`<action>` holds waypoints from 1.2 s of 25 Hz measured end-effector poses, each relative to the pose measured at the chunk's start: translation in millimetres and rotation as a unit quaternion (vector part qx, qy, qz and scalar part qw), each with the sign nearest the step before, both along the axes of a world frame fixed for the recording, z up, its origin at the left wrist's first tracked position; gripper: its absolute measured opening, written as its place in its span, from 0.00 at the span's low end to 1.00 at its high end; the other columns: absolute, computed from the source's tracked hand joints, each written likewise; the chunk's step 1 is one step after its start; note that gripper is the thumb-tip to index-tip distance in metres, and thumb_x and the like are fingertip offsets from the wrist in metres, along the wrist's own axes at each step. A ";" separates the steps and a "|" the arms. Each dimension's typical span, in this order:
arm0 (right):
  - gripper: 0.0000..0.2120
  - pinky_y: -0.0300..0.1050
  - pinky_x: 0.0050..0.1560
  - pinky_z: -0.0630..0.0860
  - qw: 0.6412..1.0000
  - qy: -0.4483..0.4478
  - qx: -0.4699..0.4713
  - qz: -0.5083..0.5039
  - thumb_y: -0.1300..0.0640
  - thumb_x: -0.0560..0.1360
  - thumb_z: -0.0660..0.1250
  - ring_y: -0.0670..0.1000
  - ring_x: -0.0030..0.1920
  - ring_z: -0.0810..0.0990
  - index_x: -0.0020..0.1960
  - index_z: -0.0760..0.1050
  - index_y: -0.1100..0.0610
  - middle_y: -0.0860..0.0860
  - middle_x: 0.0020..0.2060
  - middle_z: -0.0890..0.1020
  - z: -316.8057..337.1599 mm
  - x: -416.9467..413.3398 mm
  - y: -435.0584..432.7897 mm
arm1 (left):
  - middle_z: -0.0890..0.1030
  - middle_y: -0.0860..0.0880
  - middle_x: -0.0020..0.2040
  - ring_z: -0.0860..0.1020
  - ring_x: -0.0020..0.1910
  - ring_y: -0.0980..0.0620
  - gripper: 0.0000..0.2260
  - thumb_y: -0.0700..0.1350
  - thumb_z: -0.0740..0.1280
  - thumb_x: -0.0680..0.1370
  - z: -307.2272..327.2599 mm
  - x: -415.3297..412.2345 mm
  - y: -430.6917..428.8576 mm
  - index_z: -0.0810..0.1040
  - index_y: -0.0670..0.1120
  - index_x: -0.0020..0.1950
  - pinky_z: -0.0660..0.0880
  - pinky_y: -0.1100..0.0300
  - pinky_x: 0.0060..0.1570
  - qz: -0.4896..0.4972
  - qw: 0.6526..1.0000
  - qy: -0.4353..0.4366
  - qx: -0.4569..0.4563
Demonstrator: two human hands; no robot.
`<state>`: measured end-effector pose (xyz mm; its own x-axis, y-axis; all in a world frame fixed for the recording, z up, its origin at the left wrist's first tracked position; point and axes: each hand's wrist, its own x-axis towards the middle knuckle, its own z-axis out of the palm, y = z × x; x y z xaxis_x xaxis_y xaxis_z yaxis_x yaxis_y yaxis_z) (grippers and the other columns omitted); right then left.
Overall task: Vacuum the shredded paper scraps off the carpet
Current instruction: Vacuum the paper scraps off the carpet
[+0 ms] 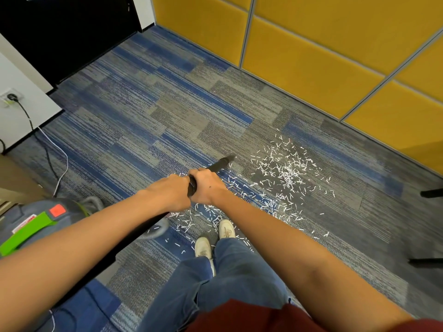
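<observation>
White shredded paper scraps (285, 173) lie scattered on the blue-grey carpet (148, 109), thickest to the right of the nozzle and trailing down towards my shoes. Both hands grip the black vacuum wand (220, 165): my left hand (170, 192) behind, my right hand (207, 185) just ahead of it. The wand's nozzle tip points up and to the right, near the left edge of the scrap pile. The grey and green vacuum body (33, 224) sits at the lower left, its hose partly hidden under my left arm.
A yellow padded wall (323, 53) runs along the right side. Black and white cords (51, 161) trail from a wall socket (10, 98) at the left. Dark chair or stand legs (431, 193) reach in from the right edge. My white shoes (215, 238) stand among scraps.
</observation>
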<state>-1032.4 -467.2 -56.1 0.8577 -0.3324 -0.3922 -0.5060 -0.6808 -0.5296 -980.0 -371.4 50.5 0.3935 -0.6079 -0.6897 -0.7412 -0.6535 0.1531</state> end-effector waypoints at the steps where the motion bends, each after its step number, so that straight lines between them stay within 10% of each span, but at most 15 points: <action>1: 0.11 0.49 0.47 0.77 1.000 0.000 0.000 0.004 0.58 0.69 0.69 0.60 0.47 0.78 0.50 0.73 0.56 0.55 0.45 0.74 0.6 1.3 1.5 | 0.71 0.51 0.37 0.73 0.35 0.51 0.15 0.42 0.64 0.76 0.0 0.3 1.9 0.71 0.44 0.62 0.66 0.64 0.27 0.002 1.000 -0.001 0.001; 30: 0.16 0.53 0.54 0.76 0.998 0.036 -0.016 -0.040 0.56 0.70 0.68 0.61 0.51 0.77 0.56 0.73 0.57 0.57 0.50 0.74 -13.0 -57.5 -56.7 | 0.72 0.48 0.43 0.75 0.42 0.47 0.16 0.41 0.62 0.76 -22.4 -48.5 -56.8 0.69 0.43 0.64 0.72 0.57 0.40 -0.033 0.999 0.007 -0.032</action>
<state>-1089.9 -523.9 -69.1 0.7986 -0.4112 -0.4396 -0.5945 -0.6530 -0.4692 -1028.5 -428.2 28.1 0.3416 -0.6752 -0.6538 -0.7792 -0.5924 0.2047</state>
